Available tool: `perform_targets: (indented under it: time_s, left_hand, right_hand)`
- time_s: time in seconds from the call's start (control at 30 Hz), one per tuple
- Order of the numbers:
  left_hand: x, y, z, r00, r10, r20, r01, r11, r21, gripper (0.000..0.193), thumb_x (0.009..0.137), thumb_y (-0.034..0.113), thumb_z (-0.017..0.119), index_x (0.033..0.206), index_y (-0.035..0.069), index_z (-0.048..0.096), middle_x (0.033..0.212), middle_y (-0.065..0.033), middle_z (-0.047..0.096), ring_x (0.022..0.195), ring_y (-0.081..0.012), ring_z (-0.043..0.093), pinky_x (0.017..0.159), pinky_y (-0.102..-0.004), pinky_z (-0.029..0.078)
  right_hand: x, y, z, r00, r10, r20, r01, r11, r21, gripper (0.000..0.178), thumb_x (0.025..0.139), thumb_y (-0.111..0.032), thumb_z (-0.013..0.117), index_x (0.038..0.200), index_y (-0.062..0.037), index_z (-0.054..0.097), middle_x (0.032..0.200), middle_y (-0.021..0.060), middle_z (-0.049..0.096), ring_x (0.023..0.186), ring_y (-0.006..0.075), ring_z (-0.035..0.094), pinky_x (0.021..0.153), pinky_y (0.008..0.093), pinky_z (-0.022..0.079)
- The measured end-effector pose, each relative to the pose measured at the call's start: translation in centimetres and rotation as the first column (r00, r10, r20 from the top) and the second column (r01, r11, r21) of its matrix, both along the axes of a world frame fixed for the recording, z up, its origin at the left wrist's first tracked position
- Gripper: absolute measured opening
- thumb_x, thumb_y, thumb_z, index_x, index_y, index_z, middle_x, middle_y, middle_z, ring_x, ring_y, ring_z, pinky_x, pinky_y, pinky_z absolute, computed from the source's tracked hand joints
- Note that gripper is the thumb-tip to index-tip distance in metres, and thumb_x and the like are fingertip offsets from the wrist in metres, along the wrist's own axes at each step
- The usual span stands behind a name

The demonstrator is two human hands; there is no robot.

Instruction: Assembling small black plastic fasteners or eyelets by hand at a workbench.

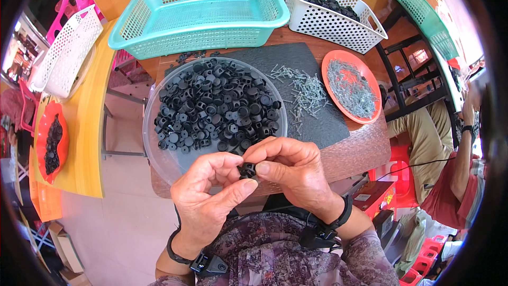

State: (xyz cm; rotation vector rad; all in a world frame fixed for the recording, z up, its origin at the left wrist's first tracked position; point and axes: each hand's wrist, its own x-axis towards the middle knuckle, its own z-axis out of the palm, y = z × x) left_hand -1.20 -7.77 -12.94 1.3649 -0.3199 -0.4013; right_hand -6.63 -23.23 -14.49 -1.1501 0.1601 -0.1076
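Note:
Both my hands meet over the near rim of a clear round tub (pixel 152 143), pinching one small black plastic part (pixel 247 170) between them. My left hand (pixel 203 193) grips it from the left with thumb and fingers. From the right, my right hand (pixel 291 172) has thumb and forefinger closed on the same part; the fingertips hide some of it. Many similar black round plastic parts (pixel 217 103) fill the tub. Right of the tub, loose silver screws (pixel 304 92) lie scattered on a dark mat (pixel 288 58).
An orange-red plate (pixel 327 58) holds more screws. Behind stand a turquoise basket (pixel 201 39) and a white basket (pixel 333 32) with black pieces. On the left table are a red dish (pixel 62 143) and a white basket (pixel 69 55). A seated person (pixel 450 180) works at far right.

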Motion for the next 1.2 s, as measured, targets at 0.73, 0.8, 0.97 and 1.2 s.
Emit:
perform_targets:
  time_s: [0.73,0.8,0.97,1.2]
  left_hand:
    - [-0.7,-1.6,0.2,0.979,-0.073,0.189,0.051,0.991,0.120,0.032,0.070,0.001,0.077,0.099,-0.003,0.062,0.080,-0.0029,0.060,0.071,-0.0078,0.055,0.065,-0.0210,0.046]
    - [-0.8,-1.7,0.3,0.977,-0.083,0.197,0.062,0.992,0.110,0.032,0.070,0.000,0.077,0.099,-0.004,0.062,0.080,-0.0028,0.060,0.071,-0.0078,0.055,0.064,-0.0207,0.046]
    - [-1.1,-2.2,0.3,0.996,-0.053,0.074,0.054,0.999,-0.007,0.030,0.070,-0.002,0.076,0.097,-0.004,0.063,0.080,-0.0011,0.058,0.071,-0.0071,0.053,0.065,-0.0199,0.044]
    - [-1.0,-2.1,-0.7,0.983,-0.076,0.167,0.068,0.996,0.049,0.032,0.073,0.002,0.075,0.102,-0.005,0.063,0.079,-0.0005,0.057,0.070,-0.0058,0.050,0.061,-0.0192,0.041]
  right_hand:
    - [-1.7,-1.2,0.2,0.995,-0.094,0.044,0.087,0.986,0.140,0.013,0.083,0.005,0.061,0.094,0.0003,0.065,0.094,0.0036,0.064,0.085,0.0079,0.058,0.077,0.0222,0.048]
    - [-1.8,-1.2,0.1,0.994,-0.096,0.054,0.094,0.994,0.048,0.012,0.083,0.004,0.062,0.094,0.0004,0.065,0.092,0.0028,0.064,0.083,0.0064,0.058,0.074,0.0211,0.048]
    - [-2.2,-1.2,0.5,0.994,-0.103,0.023,0.103,0.995,0.003,0.013,0.081,0.007,0.062,0.092,0.0018,0.064,0.093,0.0071,0.062,0.084,0.0109,0.059,0.076,0.0242,0.049]
    - [-2.3,-0.3,0.3,0.976,-0.203,0.074,0.197,0.977,0.086,0.013,0.080,0.007,0.064,0.092,0.0015,0.065,0.088,0.0045,0.061,0.080,0.0091,0.057,0.072,0.0227,0.048]
